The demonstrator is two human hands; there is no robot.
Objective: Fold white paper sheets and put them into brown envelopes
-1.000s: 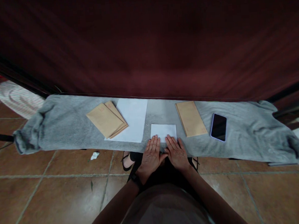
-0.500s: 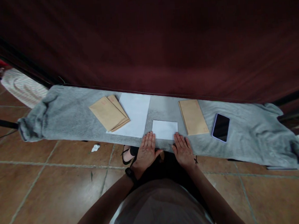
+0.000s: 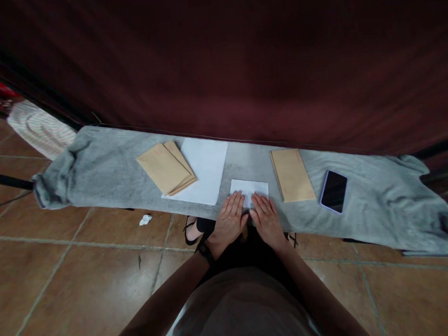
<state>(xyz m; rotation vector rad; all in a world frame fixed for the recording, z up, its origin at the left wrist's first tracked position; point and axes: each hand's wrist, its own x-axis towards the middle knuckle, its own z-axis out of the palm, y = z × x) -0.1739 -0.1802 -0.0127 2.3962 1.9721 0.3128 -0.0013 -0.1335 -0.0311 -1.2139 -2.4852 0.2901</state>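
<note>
A small white folded-looking sheet of paper (image 3: 249, 184) lies at the near edge of the grey cloth. Flat on its left near part rests my left hand (image 3: 229, 219), fingers stretched out. My right hand (image 3: 266, 219) lies flat on the right near part, its fingers also extended. Both hands are close together, with a narrow strip of paper showing between them. Left of them, a larger white sheet (image 3: 207, 169) sits partly under several brown envelopes (image 3: 163, 167). To the right is a stack of brown envelopes (image 3: 293, 176).
A phone (image 3: 333, 191) with a pale purple case lies right of the envelope stack. The grey cloth (image 3: 104, 166) covers a narrow bench-like surface. A dark red curtain (image 3: 217, 76) hangs behind it. A scrap of white paper (image 3: 145, 219) is on the tiled floor.
My hands have moved inward and slightly up, from the small paper's near corners onto its surface, closer together. The envelopes, large sheet and phone stay in place on the cloth.
</note>
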